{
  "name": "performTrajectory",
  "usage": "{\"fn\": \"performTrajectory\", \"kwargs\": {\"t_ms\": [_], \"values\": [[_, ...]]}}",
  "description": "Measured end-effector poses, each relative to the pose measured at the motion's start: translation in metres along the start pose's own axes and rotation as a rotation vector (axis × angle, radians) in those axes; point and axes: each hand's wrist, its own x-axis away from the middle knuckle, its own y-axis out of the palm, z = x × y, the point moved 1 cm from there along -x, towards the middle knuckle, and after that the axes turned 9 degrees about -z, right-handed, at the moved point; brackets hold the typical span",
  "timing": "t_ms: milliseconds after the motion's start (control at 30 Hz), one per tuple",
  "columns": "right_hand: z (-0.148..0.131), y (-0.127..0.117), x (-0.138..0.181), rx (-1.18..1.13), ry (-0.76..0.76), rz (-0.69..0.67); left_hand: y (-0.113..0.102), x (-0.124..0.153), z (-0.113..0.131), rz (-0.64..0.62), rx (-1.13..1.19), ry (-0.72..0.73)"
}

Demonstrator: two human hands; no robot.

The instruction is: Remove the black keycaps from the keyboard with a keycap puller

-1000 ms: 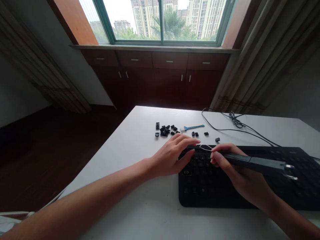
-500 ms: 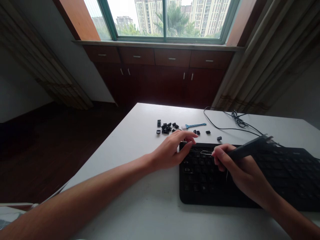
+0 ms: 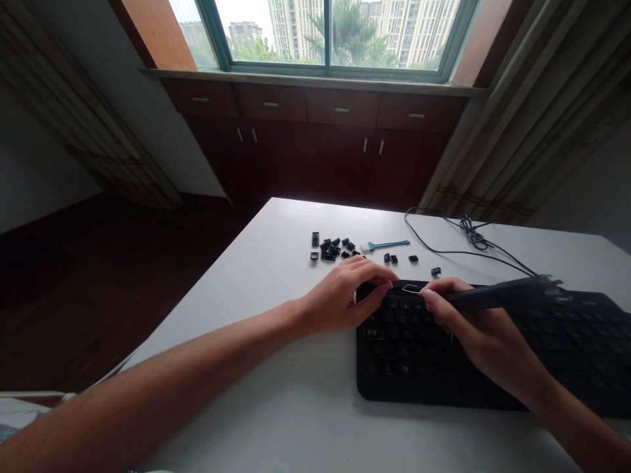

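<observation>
While the left hand half-curls at the upper-left edge of the black keyboard, contents unclear, the right hand pinches a wire-looped tool above it, probably light, springy-tipped, best gripped by its handle.

Green-framed window with daylight, dark red-brown cabinets, beige curtains, dark floor, white table
</observation>
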Motion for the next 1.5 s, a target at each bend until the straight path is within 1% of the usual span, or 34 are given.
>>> {"fn": "performTrajectory", "kwargs": {"t_ms": [67,167,267,333,400,500,700,800,867,933,1000,1100,1167,1233,1367,1500], "values": [[0.0011,-0.0016,0.0,-0.014,0.015,-0.044,-0.0003,-0.0003,0.0001,0.001,-0.002,0.048],[0.0006,-0.003,0.0013,-0.031,-0.034,-0.104,-0.0002,-0.0009,0.0003,-0.023,-0.01,0.143],[-0.0019,-0.0025,0.0028,-0.033,-0.103,-0.129,0.0012,-0.0012,-0.0006,-0.062,-0.04,0.205],[-0.003,-0.0007,0.003,-0.037,-0.117,-0.128,0.0024,-0.0012,-0.0017,-0.075,-0.053,0.227],[-0.0033,0.0015,0.0024,-0.051,-0.111,-0.075,0.0031,-0.0012,-0.0028,-0.075,-0.052,0.228],[-0.0032,0.0041,0.0012,-0.076,-0.103,0.034,0.0029,-0.0014,-0.0036,-0.044,-0.038,0.178],[-0.0004,0.0059,0.0013,-0.113,-0.116,0.053,0.0018,-0.0007,-0.0011,-0.005,-0.016,0.098],[0.0037,0.0057,0.0011,-0.176,-0.104,0.101,0.0018,-0.0002,-0.0005,0.009,-0.051,0.052],[0.0057,0.0046,0.0006,-0.134,-0.071,0.117,0.0016,-0.0003,-0.0008,0.015,-0.07,0.028],[0.0058,0.0032,0.0002,-0.044,-0.038,0.101,0.0013,-0.0004,-0.0011,0.018,-0.075,0.015],[0.0044,0.0021,0.0001,0.011,-0.03,0.048,0.0009,-0.0003,-0.0012,0.01,-0.067,0.03],[0.0016,0.0018,-0.0002,0.024,-0.045,-0.048,0.0008,0.0001,-0.0007,-0.043,-0.059,0.085],[0.0004,0.002,-0.0007,0.035,-0.045,-0.083,0.0011,0.0004,-0.0001,-0.092,-0.069,0.132],[-0.0003,0.0017,-0.0013,0.039,-0.047,-0.084,0.0015,0.0005,0.0003,-0.12,-0.082,0.162],[-0.0007,0.0009,-0.0012,0.004,-0.085,-0.055,0.0016,-0.0001,0.0012,-0.127,-0.092,0.175],[0.0006,0.0017,-0.0004,-0.107,-0.097,-0.059,0.0012,-0.0007,0.0027,-0.139,-0.104,0.193]]}}
